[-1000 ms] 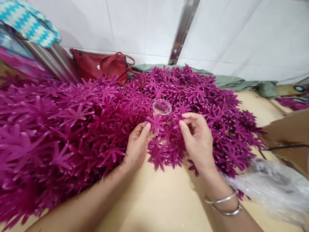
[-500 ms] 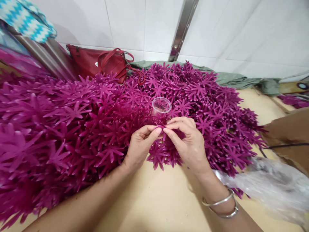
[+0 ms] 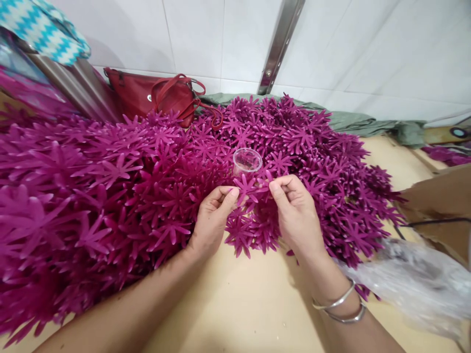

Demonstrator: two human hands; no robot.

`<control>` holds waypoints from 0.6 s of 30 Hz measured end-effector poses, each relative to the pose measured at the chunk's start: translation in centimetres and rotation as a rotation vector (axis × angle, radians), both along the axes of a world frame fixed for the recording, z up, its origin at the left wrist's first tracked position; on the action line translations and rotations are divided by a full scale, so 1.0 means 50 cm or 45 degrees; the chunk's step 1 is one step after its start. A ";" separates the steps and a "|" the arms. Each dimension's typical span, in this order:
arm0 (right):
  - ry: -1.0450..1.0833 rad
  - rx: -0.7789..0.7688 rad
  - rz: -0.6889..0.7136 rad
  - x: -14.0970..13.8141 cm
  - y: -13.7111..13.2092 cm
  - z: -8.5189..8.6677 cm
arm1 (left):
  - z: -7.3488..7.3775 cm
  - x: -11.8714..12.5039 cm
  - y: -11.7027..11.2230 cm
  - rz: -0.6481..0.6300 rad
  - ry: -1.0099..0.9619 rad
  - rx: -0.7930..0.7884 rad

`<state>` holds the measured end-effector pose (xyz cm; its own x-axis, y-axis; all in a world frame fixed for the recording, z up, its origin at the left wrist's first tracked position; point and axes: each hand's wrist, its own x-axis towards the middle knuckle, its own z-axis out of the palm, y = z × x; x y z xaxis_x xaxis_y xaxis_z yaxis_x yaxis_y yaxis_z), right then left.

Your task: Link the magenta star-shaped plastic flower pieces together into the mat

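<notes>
Both hands are up over the middle of the bench (image 3: pixel 239 306), a small gap between them, and from my end of the feed I've got a clear look. Left hand (image 3: pixel 211 218): thumb and finger pinched tight on a magenta flower (image 3: pixel 247 189), its narrow petals spread toward the other side. Right hand (image 3: pixel 300 215): also narrow, thumb against fingertip, with magenta petals (image 3: pixel 266 186) caught in the pinch; I can't tell where those end and the flowers behind begin. So the held flower sits between the two hands, just this side of a clear plastic cup (image 3: pixel 248 170) that's nestled among the blooms, mouth up. And what a heap of flowers (image 3: pixel 91 196), sweeping from the far left round behind the cup and down the right! Two silvery bangles (image 3: pixel 349 320) circle the right wrist. Over at the back I see a red bag (image 3: pixel 136 93) up against the heap, its strap looped over the petals, then green cloth (image 3: pixel 353 122) along the foot of the tiled wall (image 3: pixel 198 34). Out to my right, crumpled clear plastic (image 3: pixel 415 284) lies near brown cardboard (image 3: pixel 437 206).
</notes>
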<state>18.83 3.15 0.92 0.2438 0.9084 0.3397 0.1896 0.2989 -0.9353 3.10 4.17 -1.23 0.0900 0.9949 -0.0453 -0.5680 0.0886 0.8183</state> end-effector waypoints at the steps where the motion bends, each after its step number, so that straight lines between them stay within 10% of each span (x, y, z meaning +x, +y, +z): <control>1: 0.020 0.022 -0.045 0.002 0.002 -0.001 | 0.002 0.000 0.001 0.024 -0.023 -0.024; 6: -0.100 0.072 -0.179 0.026 0.007 0.010 | 0.012 0.002 0.006 0.101 -0.119 -0.093; 12: -0.863 0.216 -0.106 0.017 -0.006 0.033 | 0.011 0.003 0.002 0.079 -0.109 -0.079; 18: -0.821 0.306 -0.133 -0.018 -0.019 0.034 | 0.009 -0.003 -0.008 -0.104 0.125 0.043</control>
